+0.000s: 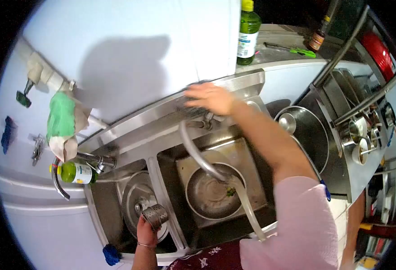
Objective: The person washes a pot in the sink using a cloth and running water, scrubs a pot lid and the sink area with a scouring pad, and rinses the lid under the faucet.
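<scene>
My left hand [147, 235] grips a small perforated metal cup [155, 216] over the left basin, above a round metal lid [137, 193]. My right hand [210, 97] reaches over the back ledge of the sink, behind the tap [198, 150]. Its fingers look stretched out and a little blurred. Dark, mesh-like material [193, 110] shows under and around them; whether they touch it I cannot tell. In the right basin sits a round metal pan [202, 198] with bits of green in it. A pale hose [249, 209] runs from the tap's end over this pan.
A green bottle [248, 38] stands on the upper ledge, and another green bottle [78, 173] lies by the left tap [63, 177]. Right of the sink is a large pot [308, 135] with a ladle [288, 122]. A blue scrubber [111, 254] rests at the lower left edge.
</scene>
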A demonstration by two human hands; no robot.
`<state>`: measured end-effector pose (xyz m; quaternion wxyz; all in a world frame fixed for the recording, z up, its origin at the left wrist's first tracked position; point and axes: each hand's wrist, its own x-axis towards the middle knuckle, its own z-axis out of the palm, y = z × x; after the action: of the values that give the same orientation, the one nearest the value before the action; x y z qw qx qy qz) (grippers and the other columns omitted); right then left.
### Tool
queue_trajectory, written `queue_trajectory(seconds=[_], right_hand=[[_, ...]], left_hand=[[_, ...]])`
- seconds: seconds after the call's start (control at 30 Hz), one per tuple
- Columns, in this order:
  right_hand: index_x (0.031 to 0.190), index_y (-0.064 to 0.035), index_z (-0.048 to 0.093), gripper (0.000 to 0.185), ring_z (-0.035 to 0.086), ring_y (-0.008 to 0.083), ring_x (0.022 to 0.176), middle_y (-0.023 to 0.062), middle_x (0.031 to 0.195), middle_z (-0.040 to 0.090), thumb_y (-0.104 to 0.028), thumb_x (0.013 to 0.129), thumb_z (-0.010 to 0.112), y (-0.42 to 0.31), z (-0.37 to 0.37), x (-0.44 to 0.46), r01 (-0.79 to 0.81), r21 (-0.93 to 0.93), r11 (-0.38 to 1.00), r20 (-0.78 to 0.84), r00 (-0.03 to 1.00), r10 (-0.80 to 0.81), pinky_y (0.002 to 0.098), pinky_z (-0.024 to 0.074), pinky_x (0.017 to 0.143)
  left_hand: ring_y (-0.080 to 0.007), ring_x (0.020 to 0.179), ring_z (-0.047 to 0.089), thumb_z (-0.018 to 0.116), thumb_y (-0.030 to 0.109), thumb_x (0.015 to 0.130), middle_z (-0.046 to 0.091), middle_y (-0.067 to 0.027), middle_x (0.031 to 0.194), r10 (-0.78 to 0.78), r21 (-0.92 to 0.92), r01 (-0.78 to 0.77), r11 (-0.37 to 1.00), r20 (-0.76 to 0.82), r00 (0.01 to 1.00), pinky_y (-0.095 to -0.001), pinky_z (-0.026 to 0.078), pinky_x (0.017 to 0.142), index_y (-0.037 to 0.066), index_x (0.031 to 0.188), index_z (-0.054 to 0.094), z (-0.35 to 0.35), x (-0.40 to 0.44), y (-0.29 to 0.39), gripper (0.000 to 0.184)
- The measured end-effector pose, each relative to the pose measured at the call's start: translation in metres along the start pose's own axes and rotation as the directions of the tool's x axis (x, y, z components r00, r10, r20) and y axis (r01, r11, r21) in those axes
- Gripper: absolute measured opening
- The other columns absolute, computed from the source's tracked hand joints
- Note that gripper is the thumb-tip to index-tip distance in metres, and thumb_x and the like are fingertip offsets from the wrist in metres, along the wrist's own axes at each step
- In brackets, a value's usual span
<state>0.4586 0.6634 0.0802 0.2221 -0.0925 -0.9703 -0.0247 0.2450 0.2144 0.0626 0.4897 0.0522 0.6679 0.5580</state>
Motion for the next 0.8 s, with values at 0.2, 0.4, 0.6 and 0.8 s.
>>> queue_trajectory(seconds=[0.2,0.4,0.6,0.8], right_hand=[[0.126,-0.0185,0.051,0.045,0.028,0.0213,0.134,0.0014,0.144,0.033,-0.009,0.082,0.046,0.019,-0.017,-0.018,0.076,-0.167,0.983,0.160,0.986,-0.048,0.0370,0.0284,0.108],[0.121,-0.0168,0.055,0.041,0.035,0.0223,0.130,0.0034,0.137,0.041,-0.010,0.081,0.049,-0.040,0.011,0.094,0.259,0.067,0.964,0.135,0.955,-0.266,0.0358,0.0303,0.106],[0.123,-0.0190,0.054,0.049,0.033,0.0227,0.130,0.0001,0.142,0.036,-0.005,0.077,0.051,0.009,-0.022,0.013,0.210,-0.078,0.975,0.146,0.969,-0.197,0.0388,0.0334,0.104],[0.133,-0.0220,0.041,0.054,0.038,0.0249,0.125,-0.0001,0.142,0.034,-0.014,0.081,0.056,0.038,-0.002,-0.097,-0.083,-0.240,0.967,0.390,0.904,0.174,0.0356,0.0342,0.103]], left_hand=[[-0.0128,0.066,0.058,0.050,0.009,0.086,0.063,-0.0047,0.092,0.007,-0.078,-0.007,0.997,-0.007,1.000,-0.0232,0.042,0.046,0.011,0.107,0.053,-0.013,0.007,-0.001,0.021],[-0.0130,0.068,0.059,0.050,0.009,0.086,0.063,-0.0053,0.094,0.025,-0.070,-0.022,0.997,0.045,0.999,-0.0229,0.042,0.047,0.010,0.107,0.053,0.002,0.009,-0.005,0.021],[-0.0141,0.070,0.060,0.048,0.008,0.086,0.064,-0.0057,0.096,-0.014,-0.055,0.017,0.998,0.061,0.998,-0.0239,0.043,0.048,0.010,0.108,0.052,-0.005,0.012,-0.009,0.023],[-0.0145,0.071,0.060,0.046,0.009,0.086,0.063,-0.0060,0.097,-0.036,-0.087,0.038,0.995,0.023,0.999,-0.0234,0.042,0.048,0.009,0.111,0.051,-0.017,0.020,-0.017,0.025]])
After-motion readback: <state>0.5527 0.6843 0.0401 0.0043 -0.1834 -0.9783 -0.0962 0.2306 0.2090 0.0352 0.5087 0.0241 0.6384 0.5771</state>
